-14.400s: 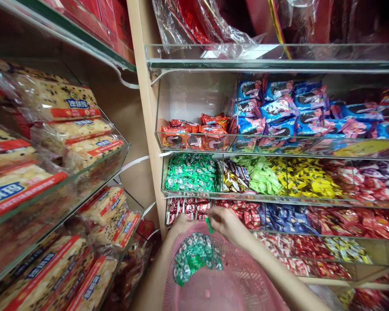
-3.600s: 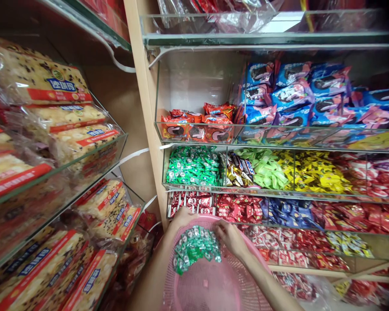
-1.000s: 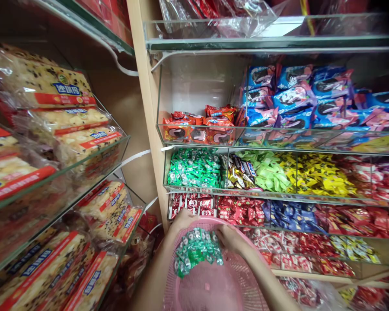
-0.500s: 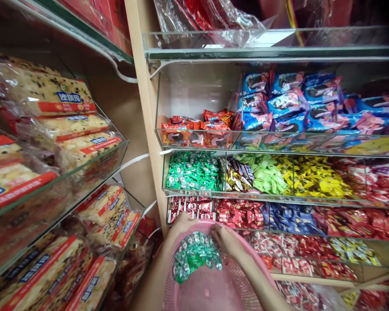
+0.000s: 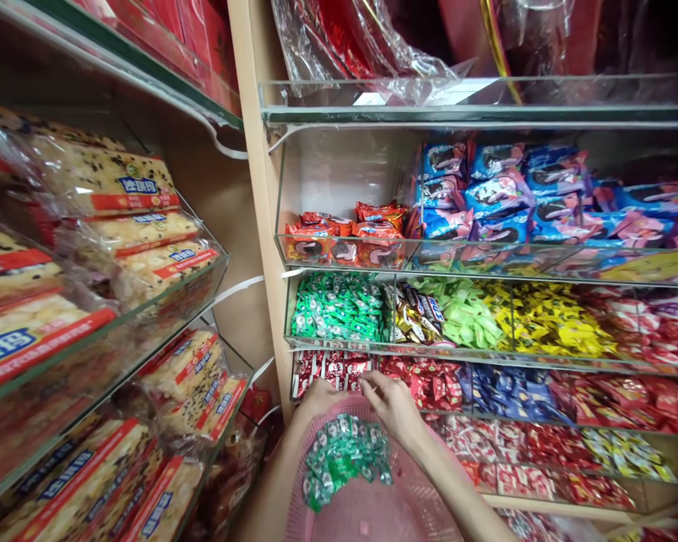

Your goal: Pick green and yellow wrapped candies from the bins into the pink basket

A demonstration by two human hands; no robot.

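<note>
My left hand grips the far left rim of a pink plastic basket; its fingers are partly hidden behind the rim. Inside the basket, a pile of green-wrapped candies lies against the far left side. My right hand is raised above the far rim, over the candies, with fingers bent and slightly apart; no object shows in them. Just beyond its fingertips is a shelf compartment of dark red and white packets. Above that, a glass bin holds more green candies.
Several glass-fronted shelves hold yellow candies, blue packets and blue cookie packs. Packaged pastries fill shelves on the left. A wooden upright and glass shelf edges stand close by.
My right hand has lifted from the candies in the basket to above the far rim. The left hand stays on the rim. The shelves sit slightly lower in view.
</note>
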